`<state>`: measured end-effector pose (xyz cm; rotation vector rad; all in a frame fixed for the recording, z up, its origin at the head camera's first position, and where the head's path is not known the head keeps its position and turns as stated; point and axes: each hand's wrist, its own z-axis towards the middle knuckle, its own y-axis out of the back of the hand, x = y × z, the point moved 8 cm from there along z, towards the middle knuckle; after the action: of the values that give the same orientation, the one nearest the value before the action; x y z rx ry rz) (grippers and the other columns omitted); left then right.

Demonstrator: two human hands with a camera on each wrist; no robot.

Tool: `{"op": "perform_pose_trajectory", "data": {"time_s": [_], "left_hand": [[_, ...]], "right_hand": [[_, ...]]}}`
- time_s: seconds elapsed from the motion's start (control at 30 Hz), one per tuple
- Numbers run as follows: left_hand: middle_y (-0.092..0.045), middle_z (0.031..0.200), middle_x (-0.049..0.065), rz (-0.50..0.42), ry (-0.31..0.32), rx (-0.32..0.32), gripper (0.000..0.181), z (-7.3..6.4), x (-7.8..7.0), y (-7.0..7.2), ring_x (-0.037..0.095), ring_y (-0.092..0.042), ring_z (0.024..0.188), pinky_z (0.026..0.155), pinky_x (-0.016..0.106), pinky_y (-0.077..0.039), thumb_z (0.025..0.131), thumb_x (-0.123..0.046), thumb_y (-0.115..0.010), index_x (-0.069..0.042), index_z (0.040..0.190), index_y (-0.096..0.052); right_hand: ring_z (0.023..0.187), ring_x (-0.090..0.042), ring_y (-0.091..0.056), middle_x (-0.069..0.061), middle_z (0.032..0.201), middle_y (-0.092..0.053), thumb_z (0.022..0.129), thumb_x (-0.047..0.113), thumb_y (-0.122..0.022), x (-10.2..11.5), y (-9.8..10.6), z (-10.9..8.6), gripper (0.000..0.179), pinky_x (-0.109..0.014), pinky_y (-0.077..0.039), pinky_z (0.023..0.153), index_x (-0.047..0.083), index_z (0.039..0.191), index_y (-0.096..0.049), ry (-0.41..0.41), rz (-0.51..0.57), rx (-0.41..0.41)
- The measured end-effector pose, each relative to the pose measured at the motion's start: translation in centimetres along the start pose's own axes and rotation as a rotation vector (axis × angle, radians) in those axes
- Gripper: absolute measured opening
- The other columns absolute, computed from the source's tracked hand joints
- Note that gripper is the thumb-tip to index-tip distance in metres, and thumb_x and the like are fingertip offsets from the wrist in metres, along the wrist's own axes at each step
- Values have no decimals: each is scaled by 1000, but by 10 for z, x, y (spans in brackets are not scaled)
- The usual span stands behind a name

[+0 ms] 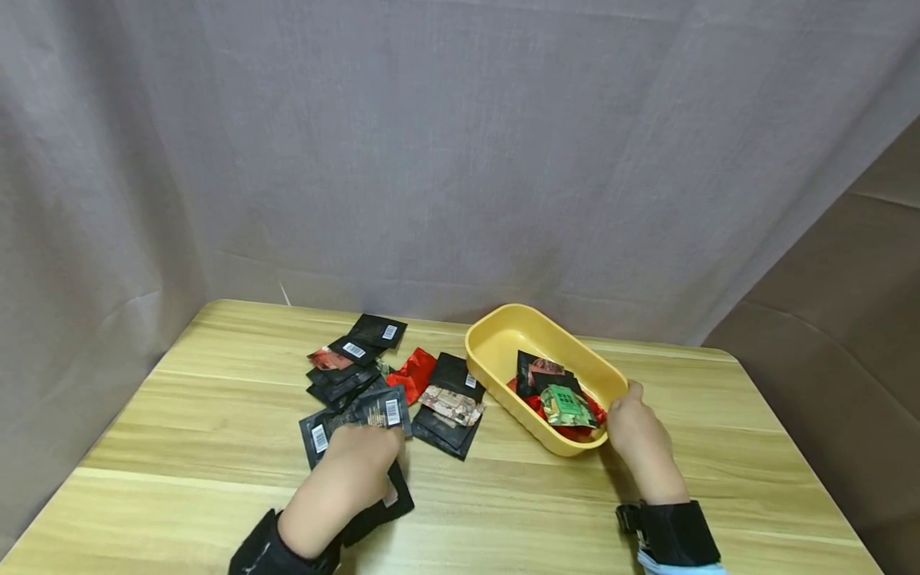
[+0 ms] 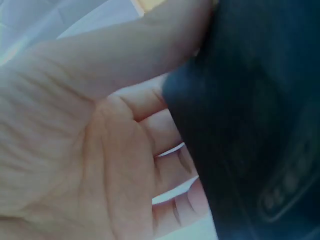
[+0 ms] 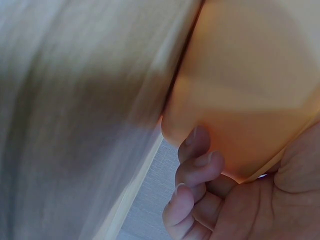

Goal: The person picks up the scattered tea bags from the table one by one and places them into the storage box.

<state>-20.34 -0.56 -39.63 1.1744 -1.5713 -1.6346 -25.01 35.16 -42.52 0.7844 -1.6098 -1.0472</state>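
My left hand [image 1: 352, 471] is low over the left part of the table. In the left wrist view its thumb and fingers pinch the edge of a black sachet [image 2: 240, 125]. Dark sachets [image 1: 318, 431] with white barcode labels lie just beyond that hand. At the right, my right hand [image 1: 636, 431] grips the near right end of a yellow plastic basket [image 1: 496, 387]. In the right wrist view its fingers curl against the basket's outer wall [image 3: 240, 135]. Inside the basket are a green sachet [image 1: 565, 405], dark sachets [image 1: 530, 371] and red ones.
Between the left hand and the basket, a red sachet [image 1: 414, 375] and a small stack of dark sachets [image 1: 453, 371] lie on the wooden table [image 1: 539, 519]. More black sachets [image 1: 374, 329] overlap toward the back. A grey curtain [image 1: 460, 160] hangs behind the table's far edge.
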Motion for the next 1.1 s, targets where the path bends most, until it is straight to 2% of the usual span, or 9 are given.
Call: {"op": "perform_pose_trajectory", "data": {"time_s": [0.13,0.23,0.33,0.53,0.63,0.7,0.8,0.97,1.1], "left_hand": [[-71,81,-1,6,-85,-96,21,-6,-10,16,21,-67,80,69,40,-51,64,-23,-91,-25,72,-71],[-68,80,-8,22,-171,-193,15,-11,-21,29,16,-66,79,68,36,-50,69,-29,-88,-26,73,-74],[-66,84,-13,-11,-231,-291,10,-10,-32,37,12,-64,83,72,33,-51,74,-31,-85,-27,80,-77],[-66,89,-17,-241,-284,-515,9,9,-50,50,4,-60,84,71,27,-49,83,-26,-81,-29,92,-80],[-68,98,-16,-302,-335,-589,17,25,-66,56,4,-59,89,74,25,-48,89,-18,-76,-28,102,-80],[-68,103,-14,-280,-375,-606,23,36,-80,57,5,-58,94,78,24,-48,92,-15,-71,-27,108,-78],[-68,112,-13,-194,-436,-602,26,55,-101,55,7,-58,102,87,25,-46,93,-14,-68,-27,112,-77],[-66,116,-13,-32,-490,-543,22,84,-133,42,8,-56,111,92,25,-42,95,-20,-67,-30,112,-76],[-65,120,-15,82,-507,-477,26,102,-155,25,9,-54,118,95,25,-42,98,-22,-60,-34,116,-74]], "right_hand": [[85,-51,-63,-43,101,-58,102,15,-19,0,0,-1,52,-57,-48,64,-18,141,-14,5,5,2],[84,-51,-63,-43,100,-59,102,15,-19,1,0,-2,52,-57,-48,64,-19,141,-13,13,13,1],[84,-51,-63,-43,99,-59,102,14,-19,3,-1,-2,51,-58,-48,63,-19,140,-13,23,17,-1],[85,-52,-63,-43,99,-59,102,14,-20,6,-2,-3,50,-59,-48,65,-19,140,-15,32,19,-9],[87,-53,-63,-44,101,-59,102,14,-20,5,-1,-2,51,-59,-48,66,-18,140,-14,22,19,-7],[89,-54,-62,-44,103,-58,102,15,-19,4,0,-2,51,-60,-48,68,-18,141,-14,13,20,-6],[92,-55,-61,-45,106,-57,102,16,-18,3,1,-2,51,-60,-48,70,-17,141,-14,4,21,-3],[89,-54,-62,-45,105,-57,102,16,-18,3,1,-2,52,-59,-48,68,-17,142,-13,10,21,2],[77,-43,-63,-41,98,-59,103,16,-18,3,2,-3,52,-54,-48,62,-18,142,-13,16,23,10]]}}
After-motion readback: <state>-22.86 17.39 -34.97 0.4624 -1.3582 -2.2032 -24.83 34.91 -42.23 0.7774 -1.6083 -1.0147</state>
